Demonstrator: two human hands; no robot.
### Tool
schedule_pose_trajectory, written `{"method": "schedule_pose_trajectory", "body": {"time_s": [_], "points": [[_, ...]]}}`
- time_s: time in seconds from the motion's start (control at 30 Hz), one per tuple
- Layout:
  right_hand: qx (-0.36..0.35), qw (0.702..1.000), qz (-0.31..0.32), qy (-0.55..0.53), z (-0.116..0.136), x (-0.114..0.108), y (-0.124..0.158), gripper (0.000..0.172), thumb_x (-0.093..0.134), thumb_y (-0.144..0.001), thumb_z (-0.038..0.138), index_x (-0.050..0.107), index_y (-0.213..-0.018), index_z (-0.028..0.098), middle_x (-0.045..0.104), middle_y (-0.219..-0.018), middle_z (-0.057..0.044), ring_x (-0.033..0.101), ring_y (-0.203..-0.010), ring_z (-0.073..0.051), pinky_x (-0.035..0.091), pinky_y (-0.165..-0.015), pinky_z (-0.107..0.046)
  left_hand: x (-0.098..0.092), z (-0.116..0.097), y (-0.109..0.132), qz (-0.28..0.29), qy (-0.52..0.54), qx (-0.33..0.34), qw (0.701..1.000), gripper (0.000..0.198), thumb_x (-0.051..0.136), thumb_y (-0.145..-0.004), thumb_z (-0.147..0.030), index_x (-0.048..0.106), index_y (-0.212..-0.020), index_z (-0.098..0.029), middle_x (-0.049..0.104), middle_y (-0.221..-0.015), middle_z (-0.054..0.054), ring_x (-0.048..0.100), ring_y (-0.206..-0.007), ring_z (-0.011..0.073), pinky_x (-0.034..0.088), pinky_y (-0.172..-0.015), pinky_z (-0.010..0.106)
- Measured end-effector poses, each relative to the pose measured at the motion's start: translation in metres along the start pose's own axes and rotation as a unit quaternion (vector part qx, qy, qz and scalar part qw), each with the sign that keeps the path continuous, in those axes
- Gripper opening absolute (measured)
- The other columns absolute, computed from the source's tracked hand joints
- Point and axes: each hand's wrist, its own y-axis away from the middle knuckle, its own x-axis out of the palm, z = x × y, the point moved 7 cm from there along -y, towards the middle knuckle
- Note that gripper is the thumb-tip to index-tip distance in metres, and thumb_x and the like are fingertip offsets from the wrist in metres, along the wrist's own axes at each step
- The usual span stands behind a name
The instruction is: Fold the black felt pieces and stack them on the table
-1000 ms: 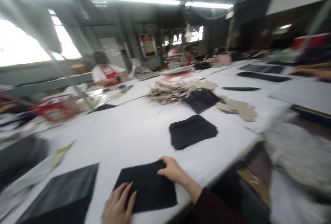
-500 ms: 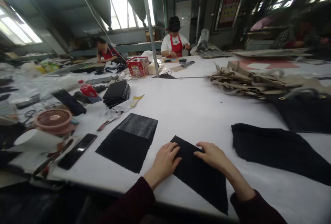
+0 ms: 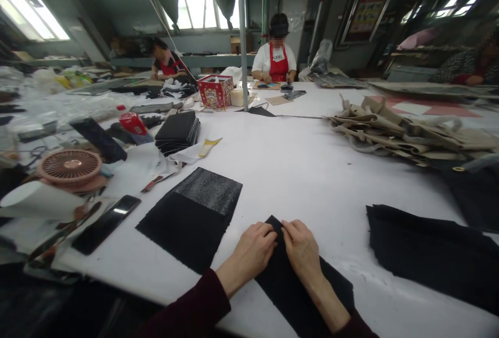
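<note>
A black fabric piece [image 3: 278,294] lies on the white table in front of me, its far corner showing just beyond my fingertips. My left hand [image 3: 255,249] is closed at its far left edge, fingers curled in and pressed on the cloth. Close beside it, my right hand [image 3: 302,252] pinches the far edge with bent fingers. The right forearm crosses over part of the cloth and hides it. Left of my hands lies another black piece [image 3: 181,231] with a greyish, glossy band [image 3: 210,190] along its far end.
A phone [image 3: 107,223], a pink fan [image 3: 70,166], a brush [image 3: 156,182] and a stack of black pieces [image 3: 177,132] occupy the left side. Black cloth [image 3: 424,249] and a beige heap [image 3: 393,125] lie at right. A co-worker in a red apron [image 3: 278,62] works across the table.
My right hand has moved left, in next to my left hand, and its fingers have closed on the far edge of the fabric. The view has shifted slightly.
</note>
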Motion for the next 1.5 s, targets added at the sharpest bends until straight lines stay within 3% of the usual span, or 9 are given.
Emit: {"method": "schedule_pose_trajectory", "body": {"time_s": [0.13, 0.33, 0.63, 1.5], "points": [[-0.093, 0.99, -0.105, 0.007, 0.003, 0.004, 0.012, 0.028, 0.042, -0.098, 0.013, 0.065, -0.114, 0.014, 0.059, -0.087, -0.007, 0.053, -0.082, -0.019, 0.041, -0.075, -0.032, 0.005, 0.005, 0.002, -0.04, 0.003, -0.017, 0.999, 0.015, 0.048, -0.095, -0.017, 0.061, -0.102, -0.019, 0.061, -0.1, 0.005, 0.055, -0.094, 0.0222, 0.048, -0.081, 0.039], [-0.166, 0.979, -0.105, 0.057, 0.018, 0.003, 0.018, 0.03, 0.04, -0.098, 0.011, 0.06, -0.12, 0.011, 0.055, -0.088, -0.009, 0.048, -0.082, -0.02, 0.039, -0.073, -0.034, 0.006, 0.015, 0.005, -0.073, 0.014, -0.042, 0.996, 0.034, 0.046, -0.096, -0.016, 0.051, -0.13, -0.02, 0.061, -0.109, 0.007, 0.054, -0.098, 0.0228, 0.047, -0.084, 0.04], [-0.183, 0.976, -0.085, 0.082, 0.025, 0.003, 0.018, 0.034, 0.034, -0.098, 0.009, 0.056, -0.124, 0.01, 0.054, -0.088, -0.009, 0.046, -0.081, -0.021, 0.038, -0.071, -0.036, 0.013, 0.02, 0.006, -0.063, -0.01, -0.053, 0.997, 0.047, 0.045, -0.094, -0.012, 0.045, -0.14, -0.023, 0.058, -0.113, 0.008, 0.053, -0.1, 0.0234, 0.046, -0.087, 0.041], [-0.184, 0.977, -0.074, 0.08, 0.027, 0.002, 0.016, 0.033, 0.038, -0.095, 0.006, 0.061, -0.118, 0.01, 0.055, -0.088, -0.009, 0.048, -0.083, -0.021, 0.037, -0.074, -0.036, 0.011, 0.022, 0.002, -0.046, -0.029, -0.085, 0.995, 0.04, 0.044, -0.096, -0.015, 0.05, -0.135, -0.021, 0.058, -0.114, 0.008, 0.053, -0.101, 0.0231, 0.044, -0.089, 0.042]]}}
